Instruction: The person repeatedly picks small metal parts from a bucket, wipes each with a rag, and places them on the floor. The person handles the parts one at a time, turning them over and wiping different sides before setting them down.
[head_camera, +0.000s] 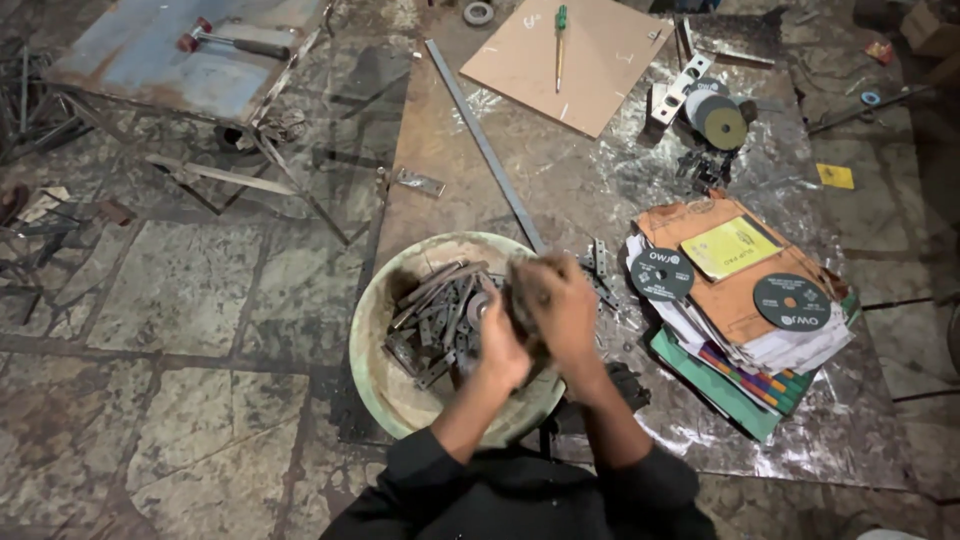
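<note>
Metal pieces (437, 310), short dark bars and brackets, are heaped inside a wide pale-green basin (372, 350) that is set on the floor at the near edge of a large steel sheet (590, 180). Both hands are held together over the right half of the basin: the left hand (503, 345) is curled close against the right hand (560, 300), and something dark appears to be clutched between them, though motion blur hides what it is and whether either grasp is firmly closed cannot be told. Just right of the hands, a stack of paper and card packets (745, 330) is seen on the sheet, with two dark cutting discs (662, 273) laid on top. Farther back, an angle grinder (715, 125) is found near a square board (585, 60) on which a green-handled screwdriver (560, 40) lies. A long flat steel bar (485, 145) runs diagonally from the back toward the basin. Well apart, at the upper left, a hammer (235, 42) rests on a rusty metal table (150, 60)
</note>
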